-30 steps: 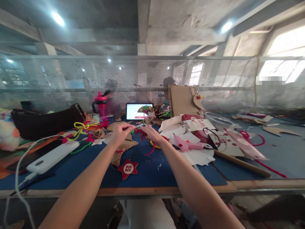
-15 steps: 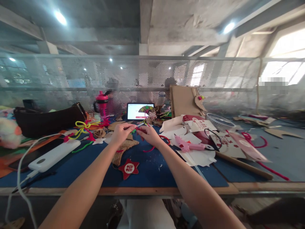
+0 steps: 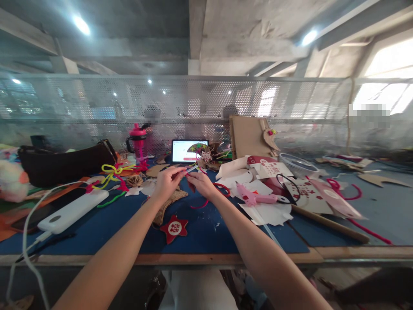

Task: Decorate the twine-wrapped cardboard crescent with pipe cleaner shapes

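Observation:
My left hand (image 3: 168, 183) and my right hand (image 3: 201, 183) meet above the mat, fingers pinched close together. Between their fingertips is a magenta pipe cleaner (image 3: 200, 206), whose free end curves down below my right hand. A thin pale stick (image 3: 192, 168) shows at the fingertips; which fingers grip it is partly hidden. Beneath my left hand lies a crescent-shaped brown piece (image 3: 171, 206), wrapped in cord. A red star (image 3: 174, 229) with a white round emblem rests nearer the table edge.
On the right are a pink glue gun (image 3: 254, 197), white paper scraps (image 3: 271, 213) and a cardboard tube (image 3: 332, 224). To the left lie a white power strip (image 3: 74, 211) and yellow pipe cleaners (image 3: 114, 172). Behind stand a lit tablet (image 3: 180, 150) and a pink bottle (image 3: 138, 142).
Both hands stay pinched together, with a slight shift of the fingers. The pale stick shows more to the right, and the hanging pipe cleaner end has swung a little left.

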`<state>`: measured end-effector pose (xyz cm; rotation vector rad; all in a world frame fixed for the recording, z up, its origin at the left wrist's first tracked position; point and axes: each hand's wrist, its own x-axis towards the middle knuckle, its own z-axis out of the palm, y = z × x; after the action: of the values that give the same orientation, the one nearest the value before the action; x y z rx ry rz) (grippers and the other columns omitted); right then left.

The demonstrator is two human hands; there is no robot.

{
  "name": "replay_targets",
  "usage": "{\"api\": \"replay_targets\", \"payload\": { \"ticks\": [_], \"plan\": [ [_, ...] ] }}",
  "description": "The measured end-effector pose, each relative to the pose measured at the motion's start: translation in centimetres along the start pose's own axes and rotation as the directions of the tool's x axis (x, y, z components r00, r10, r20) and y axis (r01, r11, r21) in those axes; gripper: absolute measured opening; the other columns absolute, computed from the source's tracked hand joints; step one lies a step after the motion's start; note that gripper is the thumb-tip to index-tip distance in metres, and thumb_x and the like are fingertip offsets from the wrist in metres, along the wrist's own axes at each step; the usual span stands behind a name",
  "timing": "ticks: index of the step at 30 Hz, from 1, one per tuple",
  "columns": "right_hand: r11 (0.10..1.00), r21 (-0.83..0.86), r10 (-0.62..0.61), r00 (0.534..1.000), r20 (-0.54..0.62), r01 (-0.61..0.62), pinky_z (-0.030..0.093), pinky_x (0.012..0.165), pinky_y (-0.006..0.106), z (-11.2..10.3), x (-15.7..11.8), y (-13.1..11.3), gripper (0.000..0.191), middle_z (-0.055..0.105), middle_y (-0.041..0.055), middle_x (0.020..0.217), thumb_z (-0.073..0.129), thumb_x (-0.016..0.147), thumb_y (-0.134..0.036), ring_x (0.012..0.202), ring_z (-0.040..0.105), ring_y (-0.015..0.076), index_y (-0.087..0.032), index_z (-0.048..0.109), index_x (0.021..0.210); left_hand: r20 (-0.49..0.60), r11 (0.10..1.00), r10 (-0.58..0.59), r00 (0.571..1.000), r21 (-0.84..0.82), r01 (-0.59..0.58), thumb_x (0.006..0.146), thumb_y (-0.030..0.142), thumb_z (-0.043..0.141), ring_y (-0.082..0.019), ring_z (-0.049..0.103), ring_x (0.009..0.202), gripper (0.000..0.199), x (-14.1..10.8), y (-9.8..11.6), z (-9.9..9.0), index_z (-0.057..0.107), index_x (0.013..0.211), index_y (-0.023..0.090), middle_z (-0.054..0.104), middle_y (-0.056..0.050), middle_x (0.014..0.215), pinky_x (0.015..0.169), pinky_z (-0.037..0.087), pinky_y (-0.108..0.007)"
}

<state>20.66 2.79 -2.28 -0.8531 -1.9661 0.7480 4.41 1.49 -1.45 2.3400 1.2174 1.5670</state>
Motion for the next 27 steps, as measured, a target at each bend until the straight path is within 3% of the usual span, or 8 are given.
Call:
{"api": "replay_targets", "payload": {
  "ticks": [6, 10, 14, 17, 22, 27],
  "plan": [
    [0.995, 0.094, 0.016, 1.000, -0.018, -0.015, 0.036, 0.057, 0.024, 0.0, 0.0, -0.1, 0.032, 0.049, -0.0018, 0.049, 0.044, 0.083, -0.032, 0.051, 0.048, 0.0112, -0.018, 0.045, 0.054, -0.015, 0.998, 0.015, 1.000, -0.063, -0.016, 0.079, 0.038, 0.061, -0.013, 0.052, 0.057, 0.029, 0.0, 0.2, -0.2, 0.070, 0.098, 0.018, 0.061, -0.003, 0.070, 0.055, 0.041, -0.024],
    [0.985, 0.175, 0.006, 0.999, 0.038, -0.013, 0.036, 0.056, 0.024, 0.0, 0.0, -0.4, 0.032, 0.048, -0.0020, 0.050, 0.043, 0.084, -0.033, 0.050, 0.046, 0.0104, -0.017, 0.046, 0.056, -0.086, 0.998, 0.000, 0.996, -0.062, -0.005, 0.078, 0.035, 0.063, -0.016, 0.058, 0.066, 0.023, 0.1, 0.5, -0.3, 0.073, 0.088, 0.017, 0.067, -0.006, 0.075, 0.062, 0.045, -0.026],
    [0.982, 0.191, -0.028, 0.993, 0.118, 0.005, 0.036, 0.058, 0.024, -0.5, -0.1, -0.7, 0.032, 0.050, -0.0014, 0.054, 0.041, 0.086, -0.035, 0.053, 0.047, 0.0106, -0.015, 0.054, 0.064, -0.057, 0.993, -0.025, 0.998, -0.121, 0.018, 0.078, 0.034, 0.062, -0.018, 0.062, 0.076, 0.021, 0.3, 0.5, -0.6, 0.073, 0.084, 0.017, 0.070, -0.007, 0.080, 0.070, 0.047, -0.028],
    [0.994, 0.111, -0.030, 0.994, 0.108, 0.018, 0.037, 0.060, 0.024, -0.8, 0.0, -0.5, 0.033, 0.052, -0.0014, 0.056, 0.038, 0.088, -0.036, 0.055, 0.049, 0.0112, -0.015, 0.057, 0.072, -0.019, 0.990, -0.069, 0.997, -0.125, 0.066, 0.077, 0.033, 0.062, -0.020, 0.063, 0.077, 0.020, 0.5, 0.1, -0.9, 0.073, 0.082, 0.017, 0.071, -0.007, 0.079, 0.071, 0.048, -0.029],
    [0.985, -0.169, -0.032, 0.999, 0.003, 0.032, 0.035, 0.061, 0.023, -0.8, 0.1, -0.1, 0.023, 0.055, -0.0027, 0.057, 0.040, 0.088, -0.033, 0.058, 0.052, 0.0126, -0.019, 0.058, 0.089, 0.006, 0.989, -0.111, 0.994, -0.096, 0.111, 0.075, 0.034, 0.064, -0.021, 0.064, 0.077, 0.020, 0.7, -0.8, -0.9, 0.074, 0.081, 0.017, 0.072, -0.007, 0.080, 0.069, 0.049, -0.029],
    [0.956, -0.266, -0.119, 0.993, 0.021, 0.121, 0.032, 0.060, 0.022, -0.5, 0.0, -0.1, 0.026, 0.056, -0.0013, 0.060, 0.041, 0.088, -0.032, 0.060, 0.049, 0.0119, -0.018, 0.057, 0.074, 0.022, 0.997, -0.064, 0.998, -0.049, 0.065, 0.076, 0.034, 0.062, -0.020, 0.063, 0.075, 0.019, 0.8, -1.4, -0.9, 0.074, 0.080, 0.019, 0.072, -0.006, 0.079, 0.066, 0.049, -0.028]
  ]
}}
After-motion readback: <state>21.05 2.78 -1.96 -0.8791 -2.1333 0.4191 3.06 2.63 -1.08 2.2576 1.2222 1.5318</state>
